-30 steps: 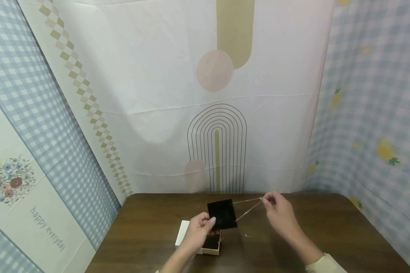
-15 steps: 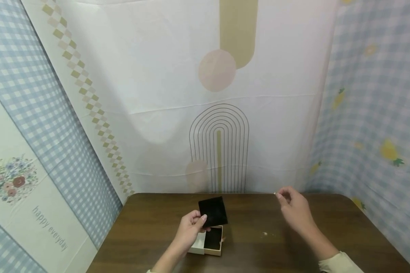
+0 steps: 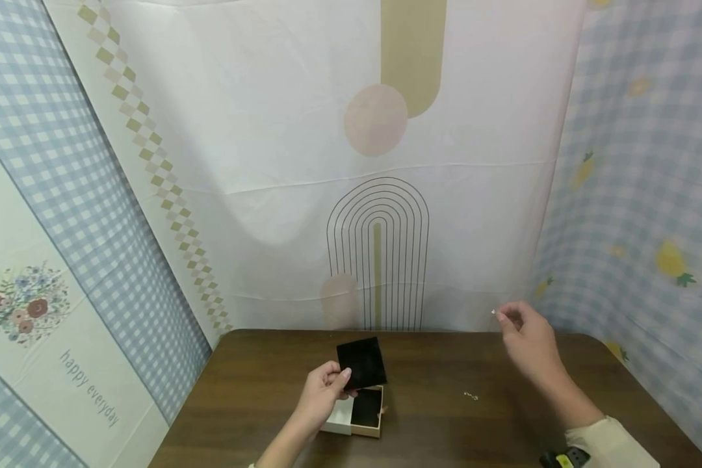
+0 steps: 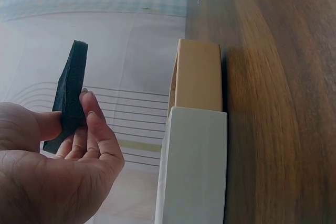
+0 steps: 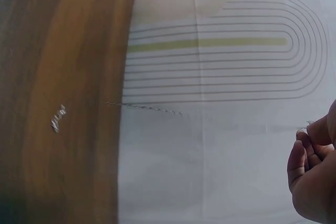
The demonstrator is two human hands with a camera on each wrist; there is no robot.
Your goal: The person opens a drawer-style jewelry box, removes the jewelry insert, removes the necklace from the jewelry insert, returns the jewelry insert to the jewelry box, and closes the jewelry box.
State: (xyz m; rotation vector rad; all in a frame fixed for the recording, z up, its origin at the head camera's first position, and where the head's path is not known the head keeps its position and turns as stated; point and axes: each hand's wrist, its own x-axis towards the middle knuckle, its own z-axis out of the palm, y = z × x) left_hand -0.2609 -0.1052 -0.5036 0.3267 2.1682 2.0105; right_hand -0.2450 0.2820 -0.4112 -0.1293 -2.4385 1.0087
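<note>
The left hand (image 3: 320, 394) has fingers clamped on a black pad (image 3: 361, 363) above a box (image 3: 363, 430) on the surface (image 3: 257, 383); the right hand (image 3: 529, 338) pinches a thin chain (image 5: 152, 108).

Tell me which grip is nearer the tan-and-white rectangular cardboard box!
Left. The left grip is raised close by the box; the right grip is farther away, higher and off to the person's right.

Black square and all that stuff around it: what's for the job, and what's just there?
For the job:
black square, held by the left hand
thin chain, seemingly hanging from the right hand
part-open box, probably

Just there:
brown table
white patterned cloth behind
pineapple cloth on the right
</note>
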